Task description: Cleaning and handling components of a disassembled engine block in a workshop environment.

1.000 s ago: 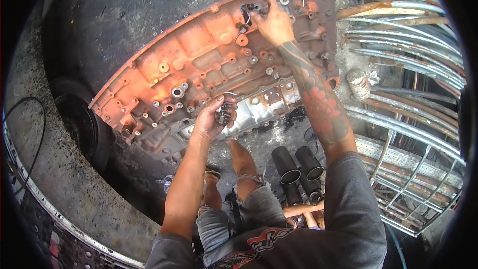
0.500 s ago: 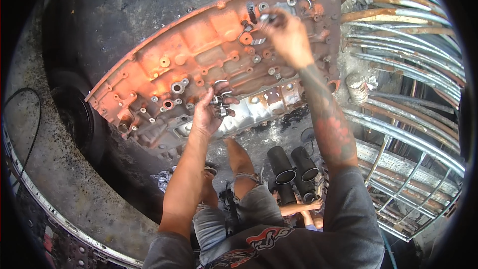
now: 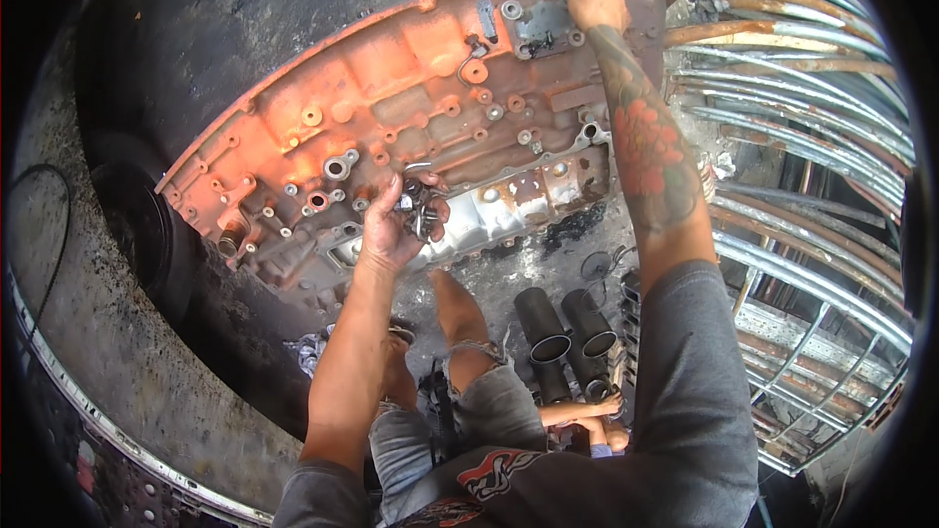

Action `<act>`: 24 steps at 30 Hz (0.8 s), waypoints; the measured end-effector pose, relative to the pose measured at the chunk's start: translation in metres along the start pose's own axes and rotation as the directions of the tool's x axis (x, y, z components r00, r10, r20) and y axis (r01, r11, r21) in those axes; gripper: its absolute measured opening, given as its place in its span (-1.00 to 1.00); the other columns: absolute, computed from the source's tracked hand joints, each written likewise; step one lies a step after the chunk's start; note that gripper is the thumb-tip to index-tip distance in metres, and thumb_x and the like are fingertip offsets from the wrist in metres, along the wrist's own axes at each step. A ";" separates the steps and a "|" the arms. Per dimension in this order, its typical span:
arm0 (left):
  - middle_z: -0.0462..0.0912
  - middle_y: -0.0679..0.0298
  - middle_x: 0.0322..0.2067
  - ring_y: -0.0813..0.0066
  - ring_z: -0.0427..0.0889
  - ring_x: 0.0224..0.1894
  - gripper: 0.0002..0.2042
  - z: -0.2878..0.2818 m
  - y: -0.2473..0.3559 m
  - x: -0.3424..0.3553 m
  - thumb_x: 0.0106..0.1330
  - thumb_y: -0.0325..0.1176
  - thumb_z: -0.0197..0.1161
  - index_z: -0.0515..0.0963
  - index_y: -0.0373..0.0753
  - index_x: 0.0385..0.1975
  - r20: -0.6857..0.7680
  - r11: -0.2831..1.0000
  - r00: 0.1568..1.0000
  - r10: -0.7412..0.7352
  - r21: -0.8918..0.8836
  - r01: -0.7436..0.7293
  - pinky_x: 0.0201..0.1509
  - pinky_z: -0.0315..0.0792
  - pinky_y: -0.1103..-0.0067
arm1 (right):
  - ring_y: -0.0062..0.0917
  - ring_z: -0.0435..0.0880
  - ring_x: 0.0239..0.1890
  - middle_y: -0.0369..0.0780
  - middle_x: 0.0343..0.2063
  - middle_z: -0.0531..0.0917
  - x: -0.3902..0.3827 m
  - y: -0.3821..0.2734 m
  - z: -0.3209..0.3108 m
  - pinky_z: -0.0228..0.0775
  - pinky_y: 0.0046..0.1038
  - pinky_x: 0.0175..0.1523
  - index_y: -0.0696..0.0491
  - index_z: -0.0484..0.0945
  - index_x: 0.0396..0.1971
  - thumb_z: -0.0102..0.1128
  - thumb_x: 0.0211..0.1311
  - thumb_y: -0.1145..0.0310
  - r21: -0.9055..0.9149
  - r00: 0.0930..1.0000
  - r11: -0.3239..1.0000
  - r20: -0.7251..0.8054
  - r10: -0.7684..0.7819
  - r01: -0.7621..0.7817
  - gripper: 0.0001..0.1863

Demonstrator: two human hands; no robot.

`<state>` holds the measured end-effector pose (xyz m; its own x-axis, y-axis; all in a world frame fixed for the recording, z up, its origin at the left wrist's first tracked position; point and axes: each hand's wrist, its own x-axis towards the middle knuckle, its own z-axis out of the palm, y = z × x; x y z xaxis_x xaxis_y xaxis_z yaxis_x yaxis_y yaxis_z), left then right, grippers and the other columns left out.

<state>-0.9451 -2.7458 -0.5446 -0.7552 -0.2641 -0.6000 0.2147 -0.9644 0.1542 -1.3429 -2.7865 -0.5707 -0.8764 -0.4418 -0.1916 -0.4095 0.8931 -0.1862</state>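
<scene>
A large orange-red engine block (image 3: 391, 108) lies on its side on the oily ground, its bolt holes and ports facing up. My left hand (image 3: 396, 220) hovers over its near edge, closed around a bunch of small dark metal parts (image 3: 419, 207). My right hand (image 3: 595, 2), at the end of a tattooed forearm, reaches to the block's far right corner and touches a small fitting next to a grey metal plate (image 3: 543, 24). Whether the right fingers grip anything I cannot make out.
Two black cylinder sleeves (image 3: 562, 332) lie on the ground by my knees. A rack of curved rusty and grey metal bars (image 3: 812, 137) fills the right side. A dark round tyre-like shape (image 3: 137, 225) sits left of the block. Greasy concrete surrounds everything.
My right hand has moved from the block's upper middle out to its far right corner. My left hand has stayed near the block's lower edge with the parts in it.
</scene>
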 end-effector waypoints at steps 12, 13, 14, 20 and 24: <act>0.52 0.15 -0.14 0.22 0.58 -0.17 -0.48 0.002 0.004 -0.005 0.32 0.12 -0.10 0.44 -0.26 -0.06 -0.114 0.998 0.992 0.051 -0.040 -0.056 -0.33 0.51 0.30 | -0.46 0.63 -0.57 -0.19 -0.58 0.62 -0.176 -0.022 -0.040 0.48 -0.43 -0.46 0.06 0.53 -0.22 0.25 0.08 0.23 0.543 0.752 0.668 0.096 -0.652 0.509 -0.69; 0.54 0.14 -0.16 0.23 0.57 -0.14 -0.42 0.005 0.005 0.001 0.30 0.17 -0.12 0.43 -0.28 -0.04 -0.094 0.998 0.993 0.065 -0.021 -0.067 -0.20 0.52 0.30 | -0.36 0.63 -0.56 -0.15 -0.59 0.59 -0.213 -0.031 -0.042 0.47 -0.37 -0.49 0.04 0.47 -0.24 0.22 0.08 0.22 0.437 0.685 0.648 0.093 -0.723 0.624 -0.71; 0.54 0.14 -0.16 0.23 0.57 -0.14 -0.42 0.008 0.005 0.006 0.30 0.17 -0.12 0.43 -0.28 -0.04 -0.076 0.999 0.996 0.037 -0.030 -0.039 -0.20 0.52 0.30 | -0.28 0.62 -0.56 -0.12 -0.54 0.57 -0.242 -0.042 -0.042 0.46 -0.32 -0.50 0.03 0.41 -0.23 0.18 0.10 0.23 0.405 0.616 0.635 0.196 -0.763 0.658 -0.71; 0.56 0.10 -0.19 0.27 0.57 -0.19 -0.54 0.006 0.012 0.003 0.29 0.04 -0.04 0.46 -0.27 -0.13 -0.152 0.994 0.986 0.067 -0.081 -0.080 -0.15 0.50 0.40 | -0.21 0.64 -0.49 -0.06 -0.46 0.60 -0.255 -0.069 -0.044 0.46 -0.22 -0.48 0.05 0.37 -0.14 0.15 0.13 0.12 0.464 0.599 0.596 0.161 -0.784 0.656 -0.60; 0.55 0.03 -0.18 0.13 0.60 -0.23 -0.55 -0.007 0.016 -0.010 0.28 -0.03 -0.01 0.45 -0.31 -0.08 0.016 0.975 0.995 0.100 -0.202 -0.095 -0.37 0.55 0.28 | -0.12 0.63 -0.26 -0.04 -0.34 0.65 -0.152 -0.067 -0.001 0.42 -0.18 -0.15 0.09 0.38 -0.01 0.10 0.17 0.03 0.060 0.921 0.933 0.151 -0.359 0.354 -0.49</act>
<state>-0.9295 -2.7583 -0.5417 -0.7395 -0.3596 -0.5690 0.4061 -0.9125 0.0489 -1.1821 -2.7790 -0.5282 -0.6222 -0.7402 -0.2551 -0.6771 0.6723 -0.2993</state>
